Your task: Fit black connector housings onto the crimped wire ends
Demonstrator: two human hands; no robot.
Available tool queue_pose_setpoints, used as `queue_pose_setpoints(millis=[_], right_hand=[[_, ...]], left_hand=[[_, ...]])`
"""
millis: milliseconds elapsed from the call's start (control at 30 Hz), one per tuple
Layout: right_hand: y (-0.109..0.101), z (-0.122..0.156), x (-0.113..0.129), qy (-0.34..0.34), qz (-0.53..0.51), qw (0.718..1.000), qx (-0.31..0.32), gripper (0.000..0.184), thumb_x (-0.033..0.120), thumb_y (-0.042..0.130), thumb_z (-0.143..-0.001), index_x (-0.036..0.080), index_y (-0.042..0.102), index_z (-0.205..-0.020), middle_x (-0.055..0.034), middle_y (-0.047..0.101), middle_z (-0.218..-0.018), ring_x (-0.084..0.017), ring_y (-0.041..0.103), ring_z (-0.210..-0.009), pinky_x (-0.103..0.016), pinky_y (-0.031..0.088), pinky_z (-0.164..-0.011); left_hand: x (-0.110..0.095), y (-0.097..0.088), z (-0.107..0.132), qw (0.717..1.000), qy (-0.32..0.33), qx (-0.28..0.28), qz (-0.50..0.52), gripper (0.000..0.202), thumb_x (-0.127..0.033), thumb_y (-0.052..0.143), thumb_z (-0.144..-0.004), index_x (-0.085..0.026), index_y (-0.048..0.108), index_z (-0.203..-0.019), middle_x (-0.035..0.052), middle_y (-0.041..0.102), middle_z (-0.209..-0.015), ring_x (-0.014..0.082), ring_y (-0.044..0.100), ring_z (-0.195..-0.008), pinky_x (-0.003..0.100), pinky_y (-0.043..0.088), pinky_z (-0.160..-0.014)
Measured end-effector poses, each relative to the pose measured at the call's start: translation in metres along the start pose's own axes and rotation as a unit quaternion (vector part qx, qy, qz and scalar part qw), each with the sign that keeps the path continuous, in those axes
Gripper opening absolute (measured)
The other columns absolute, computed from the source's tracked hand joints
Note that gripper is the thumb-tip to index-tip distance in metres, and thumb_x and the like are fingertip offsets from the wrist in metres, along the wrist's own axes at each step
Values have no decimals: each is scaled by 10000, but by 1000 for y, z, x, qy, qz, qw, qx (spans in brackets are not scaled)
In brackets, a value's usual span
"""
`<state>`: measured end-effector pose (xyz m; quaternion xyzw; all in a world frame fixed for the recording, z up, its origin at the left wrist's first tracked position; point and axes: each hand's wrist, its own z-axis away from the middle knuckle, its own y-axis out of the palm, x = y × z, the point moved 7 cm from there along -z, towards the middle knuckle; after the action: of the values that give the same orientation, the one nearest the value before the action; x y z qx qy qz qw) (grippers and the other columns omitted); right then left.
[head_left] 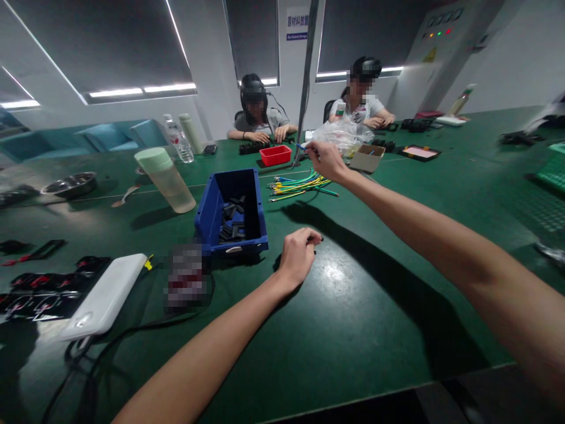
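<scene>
White power bank: it (106,297) lies flat on the green table (353,330) at the near left, with dark cables (128,335) trailing from its near end.
Left hand: it (296,254) is low over the table, fingers curled in, thumb and fingertips closed on a small black piece (321,239), mostly hidden by the fingers.
Blue bin: it (253,203) stands just beyond and to the left of that hand, with loose black parts (232,231) on its floor.
Tumbler: it (165,179), with a pale green lid, stands left of the bin.
Cable bundle: yellow, green and blue cables (293,187) lie loosely together right of the bin, ahead of the left hand.
Right hand: it (327,159) is raised above the far side of the bundle, fingertips pinched on a small blue piece (301,147); its exact form is too small to tell.
Cardboard box: it (366,160) sits open, right of the right hand.
Red tray: it (275,156) lies beyond the bin.
Far side: two co-workers (265,121) sit with their hands on the table.
</scene>
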<state>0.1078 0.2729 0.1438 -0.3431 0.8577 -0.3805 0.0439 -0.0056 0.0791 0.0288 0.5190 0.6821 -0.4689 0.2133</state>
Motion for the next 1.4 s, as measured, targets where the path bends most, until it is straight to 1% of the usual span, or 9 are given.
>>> queue_pose_setpoints(millis=[133,233,400,633,733,867,1033,1200,1400], right_hand=[[-33,-8,-23,60,-44,993,-87,234,325,428,-928,191,620,-921,-67,664,-768,-183,555,-652,-318,396,-632],[-50,1,-21,74,-52,990,-110,221,340,425,-934,204,598,-918,-57,658,-763,-176,570,-656,-331,421,-665],[-76,24,4,56,-6,990,-132,150,280,427,-926,201,554,-925,-60,671,-809,-195,606,-785,-404,416,-852],[-100,84,45,8,-50,996,-72,74,267,419,-901,217,472,-885,-10,587,-707,-141,512,-603,-284,402,-615],[-100,119,59,-9,-39,999,-35,59,268,430,-893,223,440,-858,14,508,-647,-133,443,-543,-270,350,-556],[-93,160,62,31,-32,999,-15,43,240,444,-882,218,434,-846,28,468,-603,-130,422,-500,-261,319,-530],[-69,195,70,51,-44,996,53,68,234,461,-877,210,453,-814,-17,559,-668,-145,491,-552,-255,332,-561],[-54,215,86,21,-20,992,120,89,228,450,-882,200,489,-807,-32,593,-674,-157,506,-577,-265,299,-576],[-58,215,89,9,9,991,134,110,221,440,-895,186,517,-825,-43,615,-699,-151,508,-592,-268,274,-580]], left_hand=[[3,-4,-1,1000,-19,-16,5,219,3,518,-796,-177,643,-784,16,699,-806,149,648,-790,276,494,-741],[3,-5,-1,999,-28,-19,7,216,-2,517,-797,-179,641,-790,13,691,-789,149,644,-779,274,488,-730],[3,-10,-1,998,-35,-51,19,190,-17,570,-776,-177,668,-806,20,708,-833,139,635,-738,266,490,-709],[3,-13,0,997,-31,-72,30,155,-42,606,-762,-178,678,-775,21,720,-830,147,647,-776,257,470,-674],[6,-14,0,995,-43,-76,36,141,-56,607,-767,-175,681,-787,25,725,-841,146,652,-786,252,460,-669],[11,-15,0,992,-75,-82,51,111,-89,603,-783,-169,681,-791,37,727,-862,143,649,-755,253,464,-654],[13,-16,1,988,-101,-89,75,72,-121,622,-785,-165,671,-814,43,715,-854,153,649,-784,259,470,-682],[12,-17,1,985,-103,-94,101,92,-136,619,-792,-169,645,-873,46,694,-886,156,642,-829,271,476,-743],[15,-13,1,983,-90,-82,135,116,-158,626,-797,-175,633,-912,42,674,-911,153,637,-862,271,483,-774]])
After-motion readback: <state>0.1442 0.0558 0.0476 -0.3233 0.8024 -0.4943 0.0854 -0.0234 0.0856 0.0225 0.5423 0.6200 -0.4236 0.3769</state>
